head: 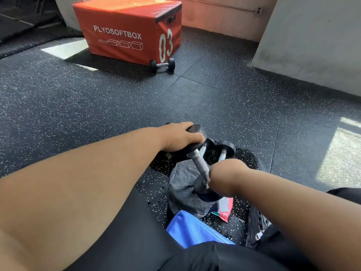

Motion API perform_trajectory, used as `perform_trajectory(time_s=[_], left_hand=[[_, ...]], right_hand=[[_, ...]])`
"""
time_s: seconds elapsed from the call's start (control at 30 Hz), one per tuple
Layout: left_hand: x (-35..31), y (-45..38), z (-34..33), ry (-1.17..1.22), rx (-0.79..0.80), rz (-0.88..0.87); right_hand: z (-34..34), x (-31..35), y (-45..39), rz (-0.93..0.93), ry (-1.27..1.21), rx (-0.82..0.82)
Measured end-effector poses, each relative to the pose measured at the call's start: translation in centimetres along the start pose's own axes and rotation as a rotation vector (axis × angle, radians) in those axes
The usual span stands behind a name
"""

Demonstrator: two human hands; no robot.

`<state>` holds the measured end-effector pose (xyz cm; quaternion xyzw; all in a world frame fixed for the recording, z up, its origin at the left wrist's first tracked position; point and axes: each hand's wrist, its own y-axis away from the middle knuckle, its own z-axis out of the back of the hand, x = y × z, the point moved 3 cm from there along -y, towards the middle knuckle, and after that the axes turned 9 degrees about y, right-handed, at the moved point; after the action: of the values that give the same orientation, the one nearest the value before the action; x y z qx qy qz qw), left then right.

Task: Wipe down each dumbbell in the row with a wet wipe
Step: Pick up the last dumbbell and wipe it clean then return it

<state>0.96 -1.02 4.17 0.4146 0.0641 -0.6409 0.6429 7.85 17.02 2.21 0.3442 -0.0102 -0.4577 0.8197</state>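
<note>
A black dumbbell with a knurled metal handle (pixel 199 163) stands tilted on the rubber floor. Its lower head rests on a grey towel (pixel 181 184). My left hand (pixel 179 136) is clamped over its upper head. My right hand (pixel 228 173) is closed at the lower end of the handle, with its fingers turned away from view, and no wipe shows in it. Two more dumbbells (pixel 226 147) lie side by side just behind. A pink and teal wipe pack (pixel 225 209) lies under my right wrist.
A red plyo box (pixel 127 30) stands far ahead, with another small dumbbell (pixel 162 64) against its corner. A grey wall block (pixel 312 45) rises at the right. A blue item (pixel 193 229) lies between my legs, and a shoe (pixel 256 222) is at lower right.
</note>
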Motion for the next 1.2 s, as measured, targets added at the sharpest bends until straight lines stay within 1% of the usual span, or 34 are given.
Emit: perform_trajectory(time_s=[0.1,0.23,0.27,0.33,0.4,0.47,0.53,0.6,0.73,0.77,0.87,0.9,0.97,1.03,1.13,1.2], left_hand=[[0.1,-0.1,0.0,0.019,0.001,0.008],[-0.2,-0.1,-0.1,0.026,0.003,0.01],[-0.3,0.0,-0.2,0.028,0.006,0.01],[-0.3,0.0,-0.2,0.03,0.006,0.012],[-0.1,-0.1,-0.2,0.033,0.004,0.014],[-0.1,-0.2,-0.3,0.037,0.006,0.017],[-0.3,-0.2,-0.4,0.048,0.01,0.02],[-0.4,-0.1,-0.3,0.066,0.005,0.026],[-0.3,0.1,-0.3,0.077,0.011,0.03],[-0.3,0.1,-0.3,0.077,0.015,0.029],[-0.4,-0.2,-0.1,0.063,0.009,0.029],[-0.4,-0.3,-0.1,0.058,0.007,0.03],[-0.2,-0.5,-0.1,0.058,0.01,0.031],[-0.2,-0.7,0.0,0.073,0.018,0.029],[-0.5,-1.2,0.1,0.082,0.023,0.032],[-1.0,-1.5,0.1,0.07,0.02,0.028]], right_hand=[[-0.7,-1.3,-0.5,-0.018,0.018,-0.028],[-2.0,-2.1,-1.2,0.0,0.071,-0.005],[-2.2,-2.5,-1.5,0.011,0.071,-0.015],[-2.7,-3.5,-2.0,0.033,0.017,0.019],[-3.4,-4.0,-2.7,0.058,-0.14,0.131],[-4.4,-4.2,-3.4,0.062,-0.491,0.224],[-5.6,-4.2,-4.5,0.133,-0.746,0.207],[-6.2,-4.1,-5.3,0.179,-0.825,0.224],[-5.8,-4.1,-6.0,0.153,-0.868,0.176],[-5.7,-4.3,-6.2,0.147,-0.819,0.171],[-5.2,-5.4,-7.5,0.159,-0.564,0.169],[-5.0,-5.9,-7.7,0.143,-0.519,0.167],[-4.3,-6.9,-8.1,0.111,-0.523,0.095],[-4.0,-7.7,-8.2,0.04,-0.685,-0.018],[-4.2,-8.1,-8.2,-0.06,-1.078,-0.125],[-4.3,-7.3,-8.1,-0.084,-1.362,-0.108]])
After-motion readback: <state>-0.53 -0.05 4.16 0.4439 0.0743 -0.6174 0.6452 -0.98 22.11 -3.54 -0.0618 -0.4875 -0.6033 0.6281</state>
